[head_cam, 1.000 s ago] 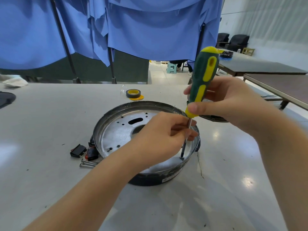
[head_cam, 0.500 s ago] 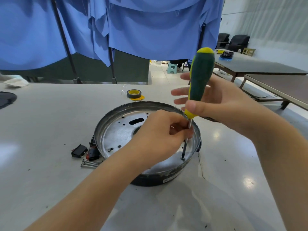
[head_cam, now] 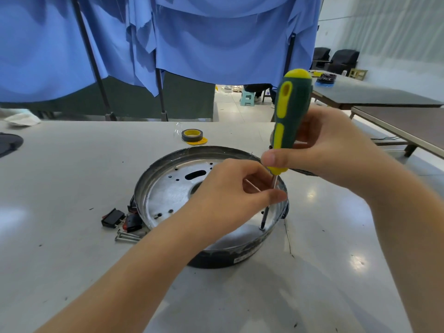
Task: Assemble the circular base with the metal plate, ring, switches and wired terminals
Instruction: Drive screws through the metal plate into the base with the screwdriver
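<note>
Right hand [head_cam: 329, 152] fingers, spread half a second ago, now curl round the screwdriver [head_cam: 289, 116] handle; left hand [head_cam: 230, 195] pinches its shaft. Tip sits on a screw [head_cam: 262, 228] at 4 o'clock of the circular base [head_cam: 211, 258], mid-table. Metal plate [head_cam: 168, 188] looks stiff, slick; steady by rim.

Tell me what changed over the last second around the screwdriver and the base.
The right hand opened its fingers off the screwdriver handle half a second ago and has wrapped them round it again; the handle turned, its yellow stripe facing the camera again. The left hand still steadies the shaft, tip in the metal plate. The switches stayed put.
</note>
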The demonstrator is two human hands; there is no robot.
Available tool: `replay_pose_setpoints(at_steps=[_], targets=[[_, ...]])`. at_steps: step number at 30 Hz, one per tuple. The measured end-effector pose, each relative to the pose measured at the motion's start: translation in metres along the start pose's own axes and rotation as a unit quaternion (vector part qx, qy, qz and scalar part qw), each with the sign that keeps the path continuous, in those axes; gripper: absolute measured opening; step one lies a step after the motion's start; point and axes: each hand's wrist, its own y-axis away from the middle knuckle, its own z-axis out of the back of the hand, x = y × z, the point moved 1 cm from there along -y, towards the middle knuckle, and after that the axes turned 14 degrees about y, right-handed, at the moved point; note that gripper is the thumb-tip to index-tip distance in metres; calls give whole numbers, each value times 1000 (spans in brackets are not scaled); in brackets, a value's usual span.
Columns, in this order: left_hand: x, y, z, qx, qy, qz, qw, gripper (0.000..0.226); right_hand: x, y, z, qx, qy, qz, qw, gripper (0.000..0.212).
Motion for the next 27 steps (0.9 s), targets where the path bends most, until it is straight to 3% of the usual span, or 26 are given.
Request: replay_pose_setpoints(at_steps=[6, 10, 14, 18, 23, 27], targets=[[1, -1, 0, -31, 2, -2, 1000, 17, 4, -3, -13, -22, 67, -1, 997, 63], [-1, -1, 2, 2, 9, 5, 1000, 14, -3, -1, -7, 84, -86, -23, 993, 48], [1, -1, 5, 40, 28, 21, 999, 16, -8, 1, 1, 150, -201, -17, 968, 56], [4, -2, 5, 66, 51, 36, 996, 20, -10, -1, 4, 105, -161, -26, 981, 52], [4, -3, 4, 32, -3, 20, 999, 8, -3, -1, -2, 51, -69, -23, 996, 37], [3, -3, 4, -2, -8, 23, 1000, 17, 1, -3, -11, -7, 50, -33, 998, 51]])
